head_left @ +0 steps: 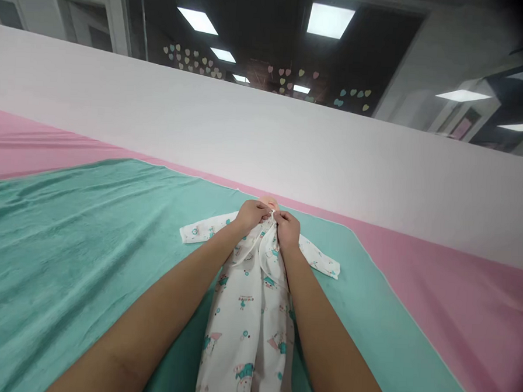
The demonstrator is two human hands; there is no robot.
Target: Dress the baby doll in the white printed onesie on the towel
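Note:
A baby doll (267, 201) lies on its back on a teal towel (74, 250), dressed in a white printed sleepsuit (246, 318) with sleeves spread to both sides. Only the top of the doll's head shows above my hands. My left hand (252, 214) and my right hand (288, 229) meet at the neckline, each with fingers pinched closed on the suit's front edge. The two front flaps lie slightly apart below my hands.
The towel covers a pink sheet (457, 311) on a wide flat surface. A white panel (265, 132) runs along the far side. Behind it a dark glass wall carries heart stickers (194, 61) and reflects ceiling lights.

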